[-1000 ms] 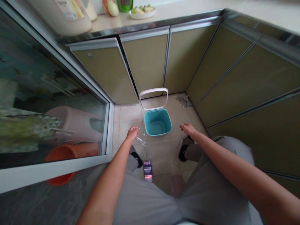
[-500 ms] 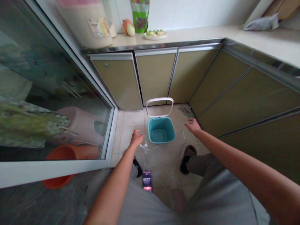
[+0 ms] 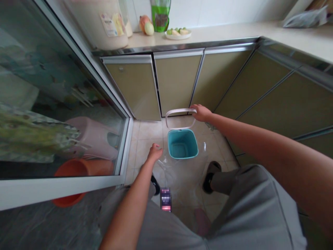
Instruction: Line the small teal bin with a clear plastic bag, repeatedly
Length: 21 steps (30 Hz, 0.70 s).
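- Nearest, the person's grey trousers (image 3: 241, 208) frame both sides, with dark shoes (image 3: 212, 177) on the tiled floor (image 3: 148, 130).
- Between the legs, left of the middle, lies a small dark box (image 3: 165, 199), its face too blurred to read.
- Beyond it, clear plastic film (image 3: 164, 161) spreads low in front of the bin; its outline is hard to follow against the tiles.
- The left hand (image 3: 155, 151) hangs left of the bin, fingers curled, right beside the film's left edge; I cannot tell whether its grip pinches the film.
- In the middle, the teal bin (image 3: 182, 139) stands upright on the floor, its inside bare to the bottom.
- At the bin's far side, a pale frame (image 3: 179, 110) stands raised above the rim.
- The right hand (image 3: 201, 113) reaches to the frame's far right corner, its grip closed on it.
- Off to the left is a glass door (image 3: 88, 86), with an orange bucket (image 3: 70, 170) beside it.
- Behind the bin, olive cabinet doors (image 3: 179, 81) run under the counter (image 3: 221, 33).
- Farthest, from left to right, the counter holds a large container (image 3: 96, 24), an onion (image 3: 149, 28), a green pouch (image 3: 160, 15) and a white plate (image 3: 178, 36) of cut food.
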Tool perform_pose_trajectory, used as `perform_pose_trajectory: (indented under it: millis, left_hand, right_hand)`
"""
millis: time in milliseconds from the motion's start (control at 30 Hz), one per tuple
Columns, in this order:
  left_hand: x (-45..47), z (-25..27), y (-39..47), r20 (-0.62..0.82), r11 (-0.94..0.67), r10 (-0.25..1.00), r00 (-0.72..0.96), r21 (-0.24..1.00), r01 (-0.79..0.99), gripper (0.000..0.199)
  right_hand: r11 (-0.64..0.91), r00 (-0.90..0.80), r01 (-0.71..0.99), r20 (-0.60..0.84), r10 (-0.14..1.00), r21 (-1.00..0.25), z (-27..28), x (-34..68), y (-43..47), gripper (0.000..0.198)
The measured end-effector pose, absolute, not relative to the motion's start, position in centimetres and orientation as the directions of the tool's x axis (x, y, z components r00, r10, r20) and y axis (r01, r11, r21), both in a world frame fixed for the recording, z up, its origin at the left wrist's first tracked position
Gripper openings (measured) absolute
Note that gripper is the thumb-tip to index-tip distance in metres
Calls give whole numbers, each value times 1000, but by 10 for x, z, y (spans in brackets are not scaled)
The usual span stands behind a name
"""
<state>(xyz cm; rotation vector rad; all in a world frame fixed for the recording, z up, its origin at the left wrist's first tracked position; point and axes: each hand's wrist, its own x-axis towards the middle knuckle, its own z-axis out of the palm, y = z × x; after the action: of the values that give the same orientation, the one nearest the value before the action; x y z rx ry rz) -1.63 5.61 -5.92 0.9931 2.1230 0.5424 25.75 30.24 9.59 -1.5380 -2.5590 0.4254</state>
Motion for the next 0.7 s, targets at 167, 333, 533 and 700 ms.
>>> perform_pose_trajectory:
  millis: [167,333,533,700]
  left_hand:
    - [-13,-63,60,-455,614,788,-415,637,466,39]
    - [-6,-61,60,-456,600,799,-392,642,476,42]
    - [-2,-57,56,-458,602,798,-391,620,503,51]
    - [-3,-60,54,-435,582,813,-387,630,515,55]
  right_hand:
    - [490,-518,830,-42,854,-266,95,278,254,40]
    - [517,-566,820,-204,799,-246,70,298,184,24]
    - [551,-582,812,-346,736,-194,7,321,137,37]
    - [537,-539,835,-383,750,-124,-25,345,128,65]
